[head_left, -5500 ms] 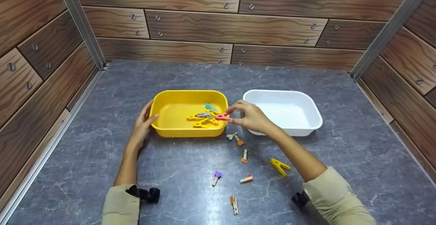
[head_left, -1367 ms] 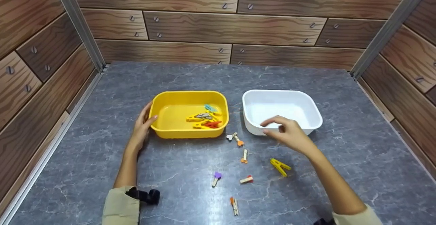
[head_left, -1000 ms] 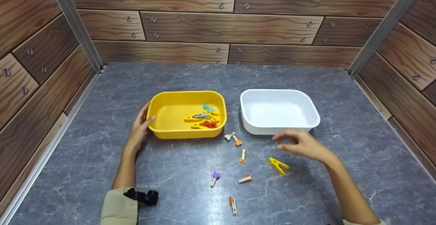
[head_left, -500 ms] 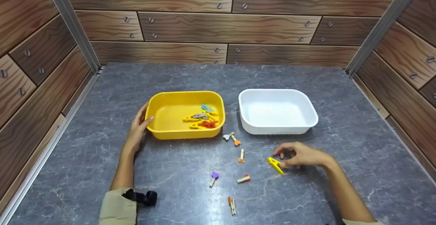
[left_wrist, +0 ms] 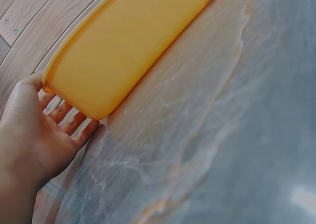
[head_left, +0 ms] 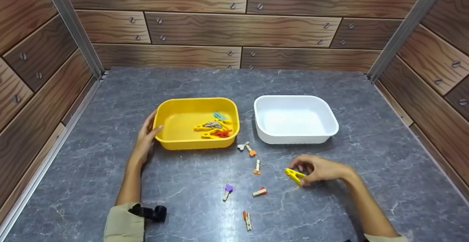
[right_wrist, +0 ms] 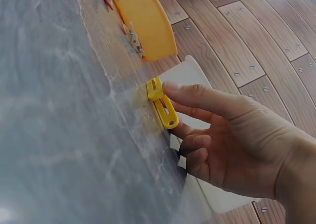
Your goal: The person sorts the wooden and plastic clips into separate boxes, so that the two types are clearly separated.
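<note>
My left hand grips the left end of the yellow tub, thumb over the rim and fingers along the outer wall; the left wrist view shows the same hand. My right hand pinches a yellow plastic clothespin at the table, right of the small pegs. In the right wrist view, thumb and fingers stand on either side of that clothespin. Inside the tub lie several yellow clothespins, a red clothespin, a teal one and some grey ones.
A white tub stands right of the yellow one. Small wooden pegs are scattered in front: one with a purple heart, one with red, orange-topped ones and one near the front. Wood-patterned walls enclose the grey table.
My right hand released a red clothespin into the yellow tub, then moved right and down to the yellow clothespin, which it now pinches. My left hand stays on the tub.
</note>
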Available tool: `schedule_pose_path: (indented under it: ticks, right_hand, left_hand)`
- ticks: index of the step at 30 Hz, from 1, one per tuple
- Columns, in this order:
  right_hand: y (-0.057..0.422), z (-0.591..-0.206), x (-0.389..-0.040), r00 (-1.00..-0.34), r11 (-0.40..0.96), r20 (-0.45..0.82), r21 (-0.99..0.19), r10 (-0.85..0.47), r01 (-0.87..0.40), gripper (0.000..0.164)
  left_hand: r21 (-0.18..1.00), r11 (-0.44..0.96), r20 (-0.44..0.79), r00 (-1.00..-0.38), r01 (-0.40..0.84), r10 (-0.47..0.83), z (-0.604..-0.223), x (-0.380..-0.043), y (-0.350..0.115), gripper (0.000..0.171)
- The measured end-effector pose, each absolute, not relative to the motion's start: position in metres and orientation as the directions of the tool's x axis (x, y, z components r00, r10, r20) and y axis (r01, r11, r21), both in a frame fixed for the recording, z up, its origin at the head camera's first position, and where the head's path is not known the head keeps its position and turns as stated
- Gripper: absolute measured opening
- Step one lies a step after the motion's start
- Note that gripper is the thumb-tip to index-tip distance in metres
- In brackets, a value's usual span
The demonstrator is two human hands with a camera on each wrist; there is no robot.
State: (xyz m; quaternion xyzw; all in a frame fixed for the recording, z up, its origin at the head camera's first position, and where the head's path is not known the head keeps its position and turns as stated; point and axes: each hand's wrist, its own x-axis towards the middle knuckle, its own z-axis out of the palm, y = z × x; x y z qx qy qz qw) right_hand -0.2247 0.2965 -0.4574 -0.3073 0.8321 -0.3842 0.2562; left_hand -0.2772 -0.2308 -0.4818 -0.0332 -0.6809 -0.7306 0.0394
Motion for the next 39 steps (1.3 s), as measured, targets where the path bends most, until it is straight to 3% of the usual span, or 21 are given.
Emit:
schedule_pose_path:
  ticks: [6,13,39]
  right_hand:
    - [0.301,-0.458,-0.226,-0.697,0.494,-0.143,-0.803,-0.703,-0.333,0.037]
    - [0.302,-0.458,-0.227,-0.734,0.540,-0.131,-0.764,-0.666,-0.353,0.041]
    - [0.301,-0.455,-0.227,-0.734,0.504,-0.052,-0.759,-0.678,-0.412,0.031]
  left_hand:
    - [0.995,-0.058,0.085,-0.996,0.085,-0.012,-0.482,-0.277,-0.231,0.058]
    - [0.994,-0.069,0.086,-0.996,0.087,-0.016,-0.481,-0.278,-0.231,0.058]
    - [0.994,-0.081,0.076,-0.997,0.075,0.010,-0.459,-0.264,-0.224,0.058]
